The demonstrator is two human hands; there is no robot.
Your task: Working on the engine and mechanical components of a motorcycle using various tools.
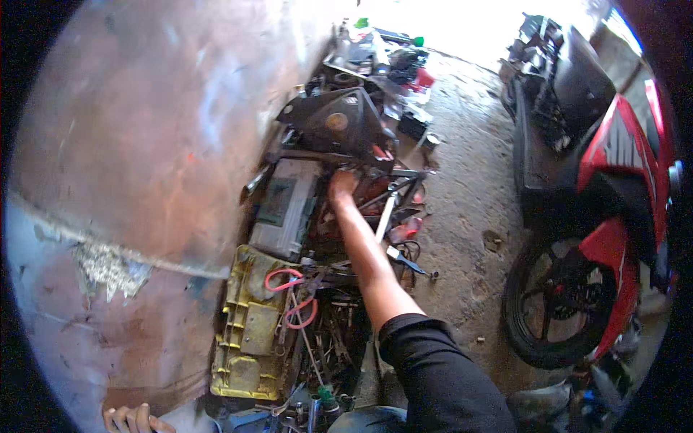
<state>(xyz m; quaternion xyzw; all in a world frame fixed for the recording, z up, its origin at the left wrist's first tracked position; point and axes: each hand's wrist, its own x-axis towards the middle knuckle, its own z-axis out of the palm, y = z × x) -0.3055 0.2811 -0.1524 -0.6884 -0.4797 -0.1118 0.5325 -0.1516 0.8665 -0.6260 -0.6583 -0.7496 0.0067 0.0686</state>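
Note:
My right arm reaches into a cluttered row of tools, where my right hand [343, 183] is beside a grey plastic case [283, 206] and below a dark triangular panel [325, 119]; its fingertips are lost among metal parts. At the lower left edge, my left hand [137, 417] shows curled fingers, partly cropped; what they grip, if anything, is hidden. A long light-coloured wrench [386, 216] lies right of my right arm. A yellow tray [249, 325], red-handled cutters [299, 310] and many loose tools are nearer me.
A red and black scooter [621, 151], its wheel [527, 325] low at the right, stands on rough concrete [469, 144]. A broad, stained, patched surface [130, 130] fills the left. More piled parts [382, 50] lie at the far end of the row, beside bright light.

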